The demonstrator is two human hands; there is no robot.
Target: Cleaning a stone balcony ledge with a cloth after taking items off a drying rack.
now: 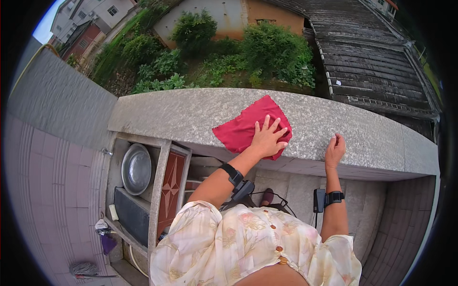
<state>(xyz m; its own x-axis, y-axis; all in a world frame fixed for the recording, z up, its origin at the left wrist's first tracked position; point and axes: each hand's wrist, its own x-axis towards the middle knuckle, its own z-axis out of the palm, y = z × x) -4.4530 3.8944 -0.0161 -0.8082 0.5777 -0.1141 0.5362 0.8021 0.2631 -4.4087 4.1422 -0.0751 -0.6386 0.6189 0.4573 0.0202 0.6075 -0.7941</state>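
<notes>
A red cloth [240,128] lies spread on the speckled stone top of a balcony parapet [171,112], its lower corner reaching the near edge. My left hand [269,138] rests palm down on the right part of this cloth, fingers spread, pressing it without gripping. To the right, my right hand [335,147] is held at the parapet's near edge, apart from the cloth, with its fingers loosely curled and nothing seen in them. Whether it touches the stone I cannot tell. Both forearms wear black straps with small devices.
At the left, a stone sink holds a metal basin [136,169] and a ribbed washboard slab [131,214]. A tap [106,152] juts from the tiled wall. A mop head [84,269] lies lower left. Beyond the parapet are a garden below and a tiled roof [372,68].
</notes>
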